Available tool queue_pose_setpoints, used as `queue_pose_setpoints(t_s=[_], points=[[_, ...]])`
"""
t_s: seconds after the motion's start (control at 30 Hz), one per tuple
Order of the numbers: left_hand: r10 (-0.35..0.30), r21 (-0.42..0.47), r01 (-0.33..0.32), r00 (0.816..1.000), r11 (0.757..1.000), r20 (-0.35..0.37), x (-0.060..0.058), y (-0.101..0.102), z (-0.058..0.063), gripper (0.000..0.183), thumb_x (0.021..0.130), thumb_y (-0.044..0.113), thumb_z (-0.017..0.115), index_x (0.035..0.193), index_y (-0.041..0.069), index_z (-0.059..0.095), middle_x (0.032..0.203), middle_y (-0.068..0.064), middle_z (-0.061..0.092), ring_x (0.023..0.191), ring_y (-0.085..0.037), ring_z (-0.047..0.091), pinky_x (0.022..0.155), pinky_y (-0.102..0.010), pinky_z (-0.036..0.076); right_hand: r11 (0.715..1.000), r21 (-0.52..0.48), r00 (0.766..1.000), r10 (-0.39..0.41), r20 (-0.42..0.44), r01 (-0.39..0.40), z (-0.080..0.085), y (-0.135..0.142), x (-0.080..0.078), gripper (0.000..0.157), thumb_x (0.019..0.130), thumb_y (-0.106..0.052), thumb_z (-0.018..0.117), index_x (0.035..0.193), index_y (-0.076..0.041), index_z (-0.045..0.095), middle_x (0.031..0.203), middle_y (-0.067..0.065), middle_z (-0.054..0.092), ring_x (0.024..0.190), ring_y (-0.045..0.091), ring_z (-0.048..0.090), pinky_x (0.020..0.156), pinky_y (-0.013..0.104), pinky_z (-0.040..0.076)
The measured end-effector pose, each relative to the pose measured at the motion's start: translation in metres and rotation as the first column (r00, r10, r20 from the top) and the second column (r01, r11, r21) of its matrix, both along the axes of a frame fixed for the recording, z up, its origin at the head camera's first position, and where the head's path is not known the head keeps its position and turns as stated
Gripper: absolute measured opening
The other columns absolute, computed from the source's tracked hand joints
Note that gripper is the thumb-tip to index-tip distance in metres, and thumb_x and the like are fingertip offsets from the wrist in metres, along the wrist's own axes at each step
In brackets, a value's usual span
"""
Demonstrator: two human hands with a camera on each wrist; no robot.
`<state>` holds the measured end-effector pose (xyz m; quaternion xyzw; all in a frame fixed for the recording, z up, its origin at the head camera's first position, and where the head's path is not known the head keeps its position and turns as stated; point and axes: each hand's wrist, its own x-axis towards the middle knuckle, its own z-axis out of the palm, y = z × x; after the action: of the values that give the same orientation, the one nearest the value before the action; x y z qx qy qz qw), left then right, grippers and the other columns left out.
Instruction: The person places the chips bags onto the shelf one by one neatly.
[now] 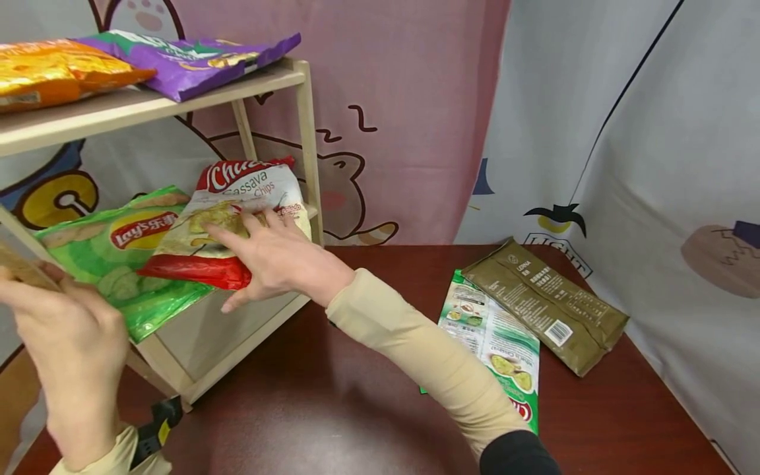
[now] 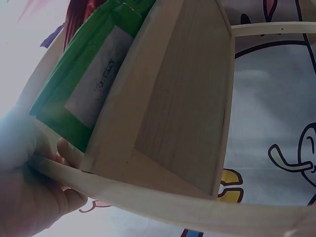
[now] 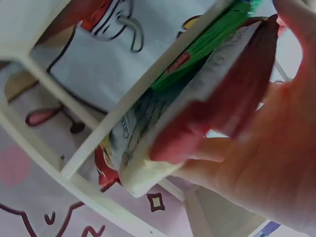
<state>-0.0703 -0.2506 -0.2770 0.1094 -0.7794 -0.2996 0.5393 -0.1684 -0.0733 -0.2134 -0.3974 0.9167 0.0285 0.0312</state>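
A red and white bag of cassava chips [image 1: 237, 191] leans on the middle level of a wooden shelf rack [image 1: 261, 82], overlapping a green Lay's bag [image 1: 125, 264]. My right hand [image 1: 273, 254] lies across the front of the cassava chip bag with its fingers spread. In the right wrist view the bag's red end [image 3: 222, 108] is beside that palm. At the far left, my left hand [image 1: 71, 336] grips an upright post of the rack. The left wrist view shows its fingers curled round that post [image 2: 123, 190], close to the green bag's edge [image 2: 89, 94].
On the rack's top level lie an orange bag [image 1: 59, 69] and a purple bag [image 1: 196, 63]. A brown packet [image 1: 546, 303] overlaps a green and white chip bag [image 1: 493, 343] on the dark red table [image 1: 332, 409]. Printed curtains [image 1: 415, 119] hang behind.
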Motion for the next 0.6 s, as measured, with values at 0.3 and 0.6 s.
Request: queue_pose_setpoints(t_s=[0.3,0.6], points=[[0.006,-0.009,-0.006,1.0,1.0,0.012,0.0,-0.001,-0.001,0.046,0.099,0.013,0.027,0.139,-0.008,0.021,0.147,-0.028,0.03,0.121,-0.047,0.041,0.105,-0.056,0.031,0.989,-0.133,0.986,0.044,-0.162,-0.066,-0.012,-0.001,-0.004,0.044,0.097,-0.03,0.04,0.139,-0.038,0.045,0.138,-0.006,0.054,0.117,0.022,0.054,0.094,0.046,0.044],[-0.007,-0.02,0.007,1.0,1.0,0.003,0.002,0.002,0.001,0.047,0.098,0.01,0.026,0.139,-0.013,0.017,0.149,-0.029,0.025,0.131,-0.037,0.035,0.113,-0.043,0.027,0.847,-0.385,0.928,0.304,-0.213,-0.366,-0.025,0.013,-0.026,0.053,0.092,0.005,0.038,0.13,-0.024,0.059,0.127,-0.003,0.063,0.104,0.009,0.062,0.067,0.018,0.044]])
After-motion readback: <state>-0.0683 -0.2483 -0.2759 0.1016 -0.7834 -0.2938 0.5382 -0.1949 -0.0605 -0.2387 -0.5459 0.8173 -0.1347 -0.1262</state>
